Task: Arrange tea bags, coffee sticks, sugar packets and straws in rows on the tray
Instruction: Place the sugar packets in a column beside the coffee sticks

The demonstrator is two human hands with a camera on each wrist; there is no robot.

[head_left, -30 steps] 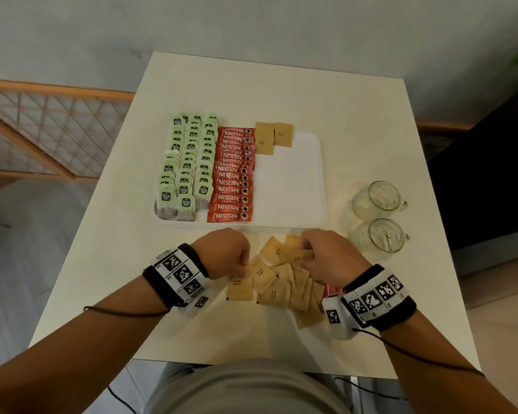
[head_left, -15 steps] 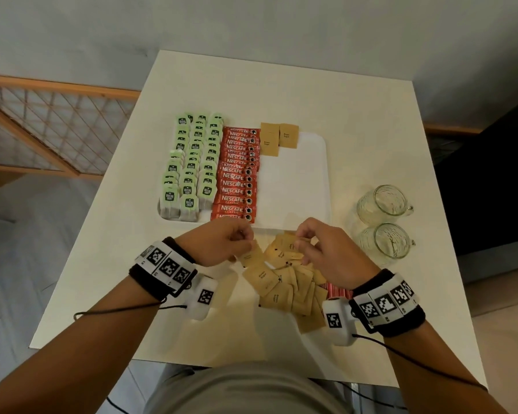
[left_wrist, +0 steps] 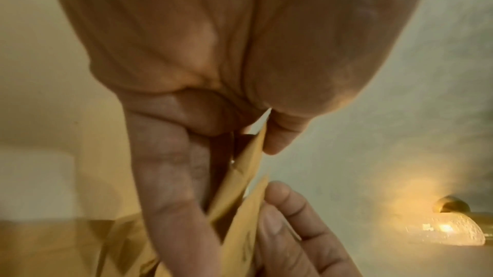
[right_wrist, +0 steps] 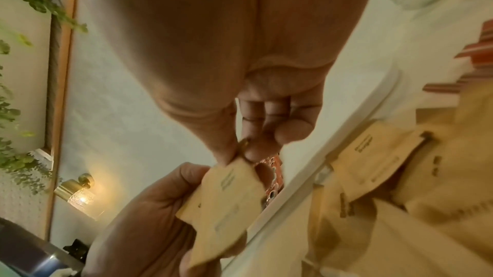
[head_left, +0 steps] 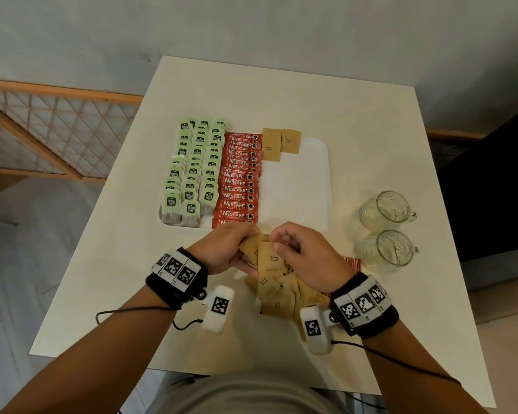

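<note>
Holding brown sugar packets (head_left: 265,258) between both hands, just above the loose pile (head_left: 281,297).
Left hand (head_left: 225,249) fingers clamp the small stack; right hand (head_left: 305,258) pinches one packet's top edge, near the tray (head_left: 296,186).

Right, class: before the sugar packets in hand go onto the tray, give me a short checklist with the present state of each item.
1. Left hand has a grip on sugar packets: ok.
2. Right hand pinches a packet: ok.
3. How many packets are held: cannot tell.
4. Bare space on the tray beside the coffee sticks: ok.
5. Sugar row started, two packets at the far edge: ok.
6. Loose sugar pile on the table cleared: not ok.
</note>
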